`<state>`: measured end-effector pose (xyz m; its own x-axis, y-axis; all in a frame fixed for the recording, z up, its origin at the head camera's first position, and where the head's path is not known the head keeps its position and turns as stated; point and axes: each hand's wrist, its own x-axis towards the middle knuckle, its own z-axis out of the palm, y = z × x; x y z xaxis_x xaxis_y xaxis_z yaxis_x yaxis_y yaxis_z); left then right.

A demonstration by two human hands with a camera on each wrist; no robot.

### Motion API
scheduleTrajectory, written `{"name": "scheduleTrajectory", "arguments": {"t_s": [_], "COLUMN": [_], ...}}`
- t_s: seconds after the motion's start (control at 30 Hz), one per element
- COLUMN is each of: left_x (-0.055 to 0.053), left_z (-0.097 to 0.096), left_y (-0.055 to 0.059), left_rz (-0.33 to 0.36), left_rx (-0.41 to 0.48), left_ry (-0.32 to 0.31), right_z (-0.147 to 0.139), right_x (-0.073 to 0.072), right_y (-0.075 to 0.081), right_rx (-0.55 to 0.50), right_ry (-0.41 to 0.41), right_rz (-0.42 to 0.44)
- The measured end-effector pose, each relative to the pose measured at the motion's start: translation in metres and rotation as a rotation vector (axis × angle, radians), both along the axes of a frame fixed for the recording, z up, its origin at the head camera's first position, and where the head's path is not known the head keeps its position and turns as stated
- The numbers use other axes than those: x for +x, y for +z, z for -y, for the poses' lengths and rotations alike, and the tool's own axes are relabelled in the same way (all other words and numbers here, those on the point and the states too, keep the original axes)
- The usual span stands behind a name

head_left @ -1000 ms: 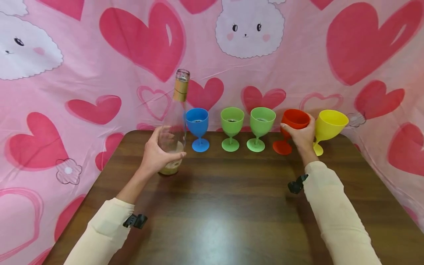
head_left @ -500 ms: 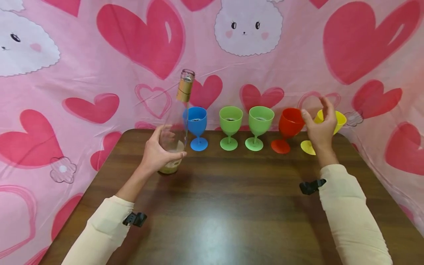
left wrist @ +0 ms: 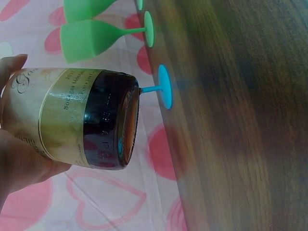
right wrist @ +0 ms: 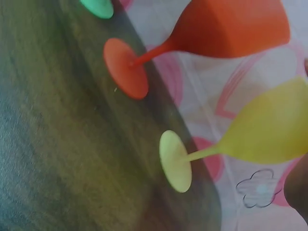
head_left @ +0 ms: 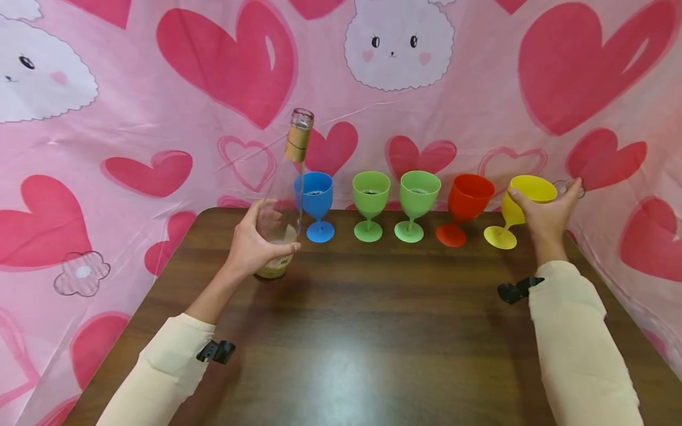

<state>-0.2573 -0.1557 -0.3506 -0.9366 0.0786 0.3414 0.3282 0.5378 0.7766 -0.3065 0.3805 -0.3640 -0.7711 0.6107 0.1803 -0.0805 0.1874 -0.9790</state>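
Note:
My left hand (head_left: 258,239) grips a clear glass wine bottle (head_left: 279,207) with a gold neck band, its top leaning slightly right. In the left wrist view the bottle (left wrist: 72,118) shows its label and underside, raised off the table. My right hand (head_left: 549,222) is at the yellow goblet (head_left: 512,213), thumb at the left of its bowl and fingers spread beyond its right rim. Left of that stands a red goblet (head_left: 469,198). Two green goblets (head_left: 371,204) and a blue goblet (head_left: 318,201) hold dark liquid and continue the row.
The goblets line the back edge of a brown wooden table (head_left: 341,331). Close behind hangs a pink cloth (head_left: 330,71) with hearts and white animal faces. The yellow goblet's foot (right wrist: 175,161) rests near the table's back right corner.
My right hand has let go of the red goblet and moved right to the yellow one. The yellow goblet has settled upright. The left hand keeps the bottle, tilted a little more right.

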Motion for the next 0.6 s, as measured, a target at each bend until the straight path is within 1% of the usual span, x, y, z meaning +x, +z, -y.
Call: {"name": "scheduleTrajectory", "arguments": {"t_s": [0.07,0.13,0.23,0.3,0.43,0.53,0.6], "left_x": [0.000,0.000,0.000,0.001,0.002,0.002,0.002], "left_z": [0.000,-0.001,-0.001,-0.001,0.000,0.000,0.000], "left_y": [0.000,-0.001,-0.001,-0.001,-0.002,-0.003,-0.003], "left_rz": [0.003,0.010,0.015,0.013,-0.005,-0.010,-0.009], "left_rx": [0.002,0.008,0.018,0.014,-0.016,-0.037,-0.043], "left_ry": [-0.005,-0.011,-0.023,-0.018,0.004,0.020,0.026], "right_z": [-0.003,-0.005,-0.009,-0.011,-0.012,-0.010,-0.009], "right_x": [-0.002,-0.003,-0.005,-0.005,-0.005,-0.001,0.003], "right_y": [-0.005,-0.009,-0.014,-0.015,-0.014,-0.009,-0.004], "right_rx": [0.002,0.008,0.009,0.019,-0.010,-0.005,0.019], "right_ry": [0.014,0.005,-0.036,-0.065,-0.126,-0.167,-0.181], "right_rz": [0.043,0.101,0.147,0.169,0.064,0.000,0.006]}}
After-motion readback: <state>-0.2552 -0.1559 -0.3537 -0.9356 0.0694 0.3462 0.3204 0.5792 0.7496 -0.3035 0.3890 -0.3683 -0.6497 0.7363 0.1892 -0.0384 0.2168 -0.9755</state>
